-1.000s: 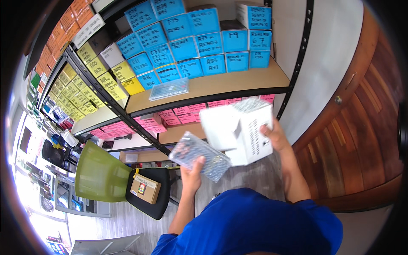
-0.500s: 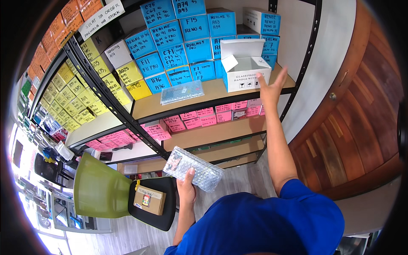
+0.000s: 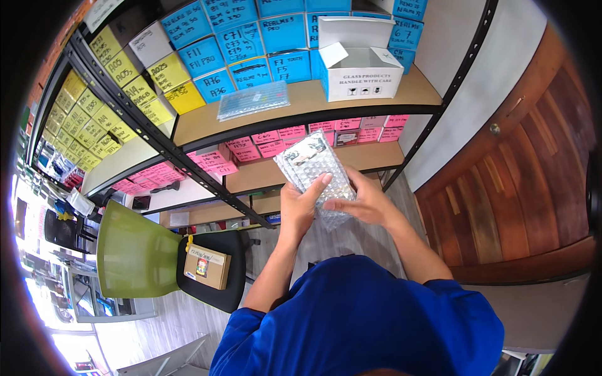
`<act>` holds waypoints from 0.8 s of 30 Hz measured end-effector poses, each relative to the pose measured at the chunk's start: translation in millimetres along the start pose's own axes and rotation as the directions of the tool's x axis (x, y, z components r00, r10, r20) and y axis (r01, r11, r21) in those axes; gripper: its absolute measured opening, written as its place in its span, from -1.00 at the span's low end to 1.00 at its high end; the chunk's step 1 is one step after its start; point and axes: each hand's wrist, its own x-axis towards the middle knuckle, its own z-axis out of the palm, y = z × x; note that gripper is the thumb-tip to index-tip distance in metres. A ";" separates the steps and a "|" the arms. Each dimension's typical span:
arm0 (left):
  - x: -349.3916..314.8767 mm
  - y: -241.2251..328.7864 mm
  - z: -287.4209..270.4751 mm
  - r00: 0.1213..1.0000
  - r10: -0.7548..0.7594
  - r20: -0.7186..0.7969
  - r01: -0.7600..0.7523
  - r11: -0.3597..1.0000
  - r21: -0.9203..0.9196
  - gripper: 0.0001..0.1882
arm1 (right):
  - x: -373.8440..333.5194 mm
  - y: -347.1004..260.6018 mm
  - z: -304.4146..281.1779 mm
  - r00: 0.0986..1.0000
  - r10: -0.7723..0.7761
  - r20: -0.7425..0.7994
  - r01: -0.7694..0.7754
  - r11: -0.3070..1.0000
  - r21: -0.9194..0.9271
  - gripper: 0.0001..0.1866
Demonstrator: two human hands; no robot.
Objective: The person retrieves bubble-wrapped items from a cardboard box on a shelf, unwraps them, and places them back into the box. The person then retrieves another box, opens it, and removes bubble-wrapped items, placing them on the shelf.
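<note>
Between my two hands is a bubble-wrapped packet point(image 3: 311, 161), flat and silvery, with a dark patterned patch near its far end. My left hand point(image 3: 300, 203) grips its left side, thumb on top. From the right, my right hand point(image 3: 367, 202) closes on the lower part, its thumb also across the wrap. What the wrap contains is hard to make out. Ahead on the shelf point(image 3: 301, 113) stands a white box point(image 3: 364, 84) with its flaps up. Left of it, another flat packet in clear wrap point(image 3: 254, 100) lies near the shelf edge.
Stacked blue boxes point(image 3: 244, 44) fill the shelf behind, with yellow boxes point(image 3: 88, 119) to the left and pink boxes point(image 3: 241, 149) below. A green chair point(image 3: 135, 250) at left holds a brown carton point(image 3: 207, 266). To the right is a wooden door point(image 3: 514, 188).
My right hand has come down from beside the white box onto the bubble-wrapped packet. My left hand has raised and turned the packet more upright. The view has shifted downward.
</note>
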 end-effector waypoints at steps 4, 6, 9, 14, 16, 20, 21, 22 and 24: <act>11.5 -25.6 19.7 0.998 0.057 -0.024 -0.059 0.995 -0.082 -0.48 | -19.2 18.1 -21.5 0.987 0.163 0.004 -0.148 0.885 0.442 -0.32; 12.1 -37.1 27.8 0.997 0.069 -0.025 -0.073 0.978 -0.195 -0.40 | -24.1 22.9 -50.1 0.980 0.167 -0.106 -0.109 0.901 0.420 -0.40; 2.3 -49.8 11.6 0.915 0.042 0.402 0.110 0.931 -0.348 0.00 | -20.9 13.0 -100.5 0.977 0.095 -0.188 0.000 0.893 0.451 -0.45; 8.8 -43.8 24.4 0.593 -0.047 0.804 0.510 0.795 -0.330 0.33 | -2.2 -49.2 -160.3 0.987 -0.120 0.108 0.121 0.993 -0.006 -0.33; 4.9 -36.3 48.0 0.658 -0.150 0.738 0.562 0.750 -0.349 0.38 | 11.9 -67.5 -170.4 0.945 -0.124 0.304 0.175 0.974 -0.147 -0.26; 16.4 -27.6 71.4 0.581 -0.280 0.764 0.494 0.867 -0.058 0.02 | 29.1 -96.1 -158.5 0.914 -0.028 0.405 0.236 0.849 -0.473 -0.30; 13.7 -23.5 76.2 0.612 -0.309 0.728 0.532 0.842 -0.089 -0.19 | 33.7 -88.9 -155.6 0.931 -0.021 0.364 0.194 0.875 -0.444 -0.31; 11.9 -24.7 76.7 0.668 -0.326 0.669 0.488 0.871 -0.062 -0.24 | 34.7 -81.0 -154.6 0.950 -0.191 0.246 0.283 0.857 -0.431 -0.31; 8.6 -24.8 76.6 0.776 -0.339 0.532 0.400 0.916 -0.001 -0.33 | 32.8 -69.9 -148.9 0.865 -0.503 -0.002 0.453 0.781 -0.431 -0.33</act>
